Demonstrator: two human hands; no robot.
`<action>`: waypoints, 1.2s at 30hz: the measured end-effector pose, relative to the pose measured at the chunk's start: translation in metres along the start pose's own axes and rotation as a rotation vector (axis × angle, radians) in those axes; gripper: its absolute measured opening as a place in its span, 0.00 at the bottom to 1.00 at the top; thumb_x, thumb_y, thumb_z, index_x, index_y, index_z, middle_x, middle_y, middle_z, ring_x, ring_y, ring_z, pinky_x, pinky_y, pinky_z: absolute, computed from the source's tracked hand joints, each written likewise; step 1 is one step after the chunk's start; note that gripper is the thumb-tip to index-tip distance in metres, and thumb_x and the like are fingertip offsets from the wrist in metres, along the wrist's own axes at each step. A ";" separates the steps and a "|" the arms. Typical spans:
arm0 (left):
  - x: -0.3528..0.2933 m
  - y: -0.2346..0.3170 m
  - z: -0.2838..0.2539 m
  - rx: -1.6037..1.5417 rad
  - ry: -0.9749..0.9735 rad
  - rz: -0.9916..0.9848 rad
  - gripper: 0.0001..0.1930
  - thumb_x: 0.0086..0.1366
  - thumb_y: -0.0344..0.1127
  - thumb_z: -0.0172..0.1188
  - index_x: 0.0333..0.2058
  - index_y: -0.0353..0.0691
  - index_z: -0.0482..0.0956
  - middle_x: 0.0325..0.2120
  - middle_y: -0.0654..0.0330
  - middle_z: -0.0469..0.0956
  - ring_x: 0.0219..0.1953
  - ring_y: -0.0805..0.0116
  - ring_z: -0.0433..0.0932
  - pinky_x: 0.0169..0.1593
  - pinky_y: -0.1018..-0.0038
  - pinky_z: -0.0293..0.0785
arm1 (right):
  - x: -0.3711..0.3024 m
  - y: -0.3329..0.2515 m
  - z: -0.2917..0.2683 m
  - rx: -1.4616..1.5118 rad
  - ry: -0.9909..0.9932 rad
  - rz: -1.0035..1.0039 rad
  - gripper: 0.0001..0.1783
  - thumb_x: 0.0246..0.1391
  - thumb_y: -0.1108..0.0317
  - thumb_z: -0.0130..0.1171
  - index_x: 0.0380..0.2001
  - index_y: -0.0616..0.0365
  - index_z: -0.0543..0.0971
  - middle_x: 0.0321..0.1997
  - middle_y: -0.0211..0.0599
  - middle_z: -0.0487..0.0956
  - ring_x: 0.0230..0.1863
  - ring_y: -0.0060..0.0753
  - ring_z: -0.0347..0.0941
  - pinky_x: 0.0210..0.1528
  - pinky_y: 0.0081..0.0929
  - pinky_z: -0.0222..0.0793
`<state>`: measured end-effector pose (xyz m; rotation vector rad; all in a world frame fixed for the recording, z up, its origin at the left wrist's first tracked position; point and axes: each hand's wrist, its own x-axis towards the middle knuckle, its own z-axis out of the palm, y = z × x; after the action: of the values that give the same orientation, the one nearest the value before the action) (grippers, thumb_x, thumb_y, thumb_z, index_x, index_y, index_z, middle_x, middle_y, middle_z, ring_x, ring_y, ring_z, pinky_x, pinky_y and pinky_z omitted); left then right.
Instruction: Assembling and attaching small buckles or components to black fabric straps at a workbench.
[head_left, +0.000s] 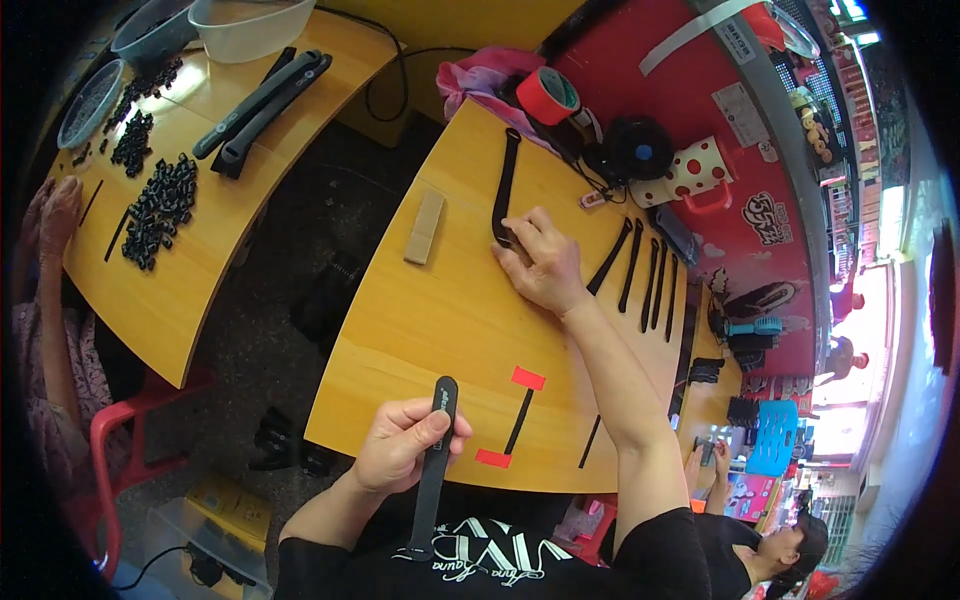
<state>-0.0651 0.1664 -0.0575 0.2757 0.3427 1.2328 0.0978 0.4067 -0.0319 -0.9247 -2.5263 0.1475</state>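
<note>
In front of my chest, my left hand (405,445) pinches a flat black strap (434,490) with a rounded upper end, its thumb laid across the front. The lower end of this strap hangs over my dark shirt. Farther off, my right hand (543,262) reaches over the yellow table (400,345), its thumb and fingers closed around the near end of another long black strap (507,175). Right of that hand, several similar black straps (630,268) lie side by side. Two red tape pieces (528,378) mark the ends of a thin black strip (519,421) near the table's front edge.
A cardboard block (425,228) lies left of my right hand. A red tape roll (548,95) and a polka-dot mug (690,175) stand along the red partition (645,100). On the left table, another person's hands (58,212) rest near small black parts (160,205) and plastic tubs (250,30).
</note>
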 end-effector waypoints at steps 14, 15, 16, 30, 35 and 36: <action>-0.002 0.001 0.003 0.096 -0.030 0.088 0.14 0.70 0.40 0.52 0.36 0.33 0.78 0.22 0.62 0.77 0.21 0.77 0.73 0.25 0.83 0.69 | -0.052 -0.058 -0.066 0.485 -0.106 0.401 0.08 0.55 0.75 0.56 0.39 0.62 0.79 0.27 0.29 0.76 0.25 0.15 0.69 0.24 0.17 0.65; -0.003 0.000 0.001 0.096 -0.065 0.095 0.15 0.70 0.41 0.52 0.36 0.33 0.78 0.24 0.62 0.77 0.24 0.77 0.74 0.28 0.83 0.70 | -0.067 -0.077 -0.081 0.557 -0.113 0.430 0.08 0.56 0.76 0.55 0.39 0.62 0.79 0.27 0.28 0.76 0.24 0.14 0.69 0.23 0.15 0.64; -0.006 -0.002 0.004 0.110 -0.067 0.085 0.15 0.70 0.41 0.52 0.36 0.33 0.78 0.24 0.62 0.77 0.24 0.77 0.74 0.28 0.83 0.70 | -0.087 -0.090 -0.093 0.577 -0.105 0.424 0.09 0.55 0.77 0.55 0.39 0.62 0.79 0.27 0.29 0.77 0.24 0.15 0.70 0.24 0.16 0.64; 0.004 -0.121 0.086 0.332 -0.016 -0.279 0.15 0.72 0.35 0.46 0.51 0.33 0.70 0.26 0.57 0.77 0.20 0.71 0.75 0.27 0.78 0.72 | -0.285 -0.167 -0.116 0.536 0.372 0.671 0.07 0.51 0.81 0.58 0.36 0.66 0.78 0.24 0.42 0.75 0.23 0.35 0.73 0.24 0.26 0.65; 0.008 -0.145 0.098 0.306 -0.109 -0.381 0.17 0.74 0.41 0.42 0.49 0.35 0.73 0.24 0.59 0.76 0.18 0.75 0.72 0.25 0.82 0.69 | -0.298 -0.162 -0.118 0.362 0.457 0.658 0.07 0.53 0.81 0.56 0.36 0.66 0.77 0.22 0.41 0.74 0.21 0.34 0.73 0.23 0.25 0.66; 0.007 -0.147 0.098 0.317 -0.108 -0.388 0.17 0.74 0.41 0.42 0.49 0.35 0.73 0.24 0.59 0.76 0.18 0.75 0.72 0.25 0.82 0.69 | -0.299 -0.161 -0.117 0.335 0.471 0.643 0.06 0.53 0.81 0.57 0.36 0.65 0.77 0.22 0.41 0.73 0.21 0.35 0.73 0.22 0.26 0.65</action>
<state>0.1042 0.1257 -0.0252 0.5200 0.4738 0.7762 0.2576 0.0862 0.0020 -1.3985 -1.6498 0.4691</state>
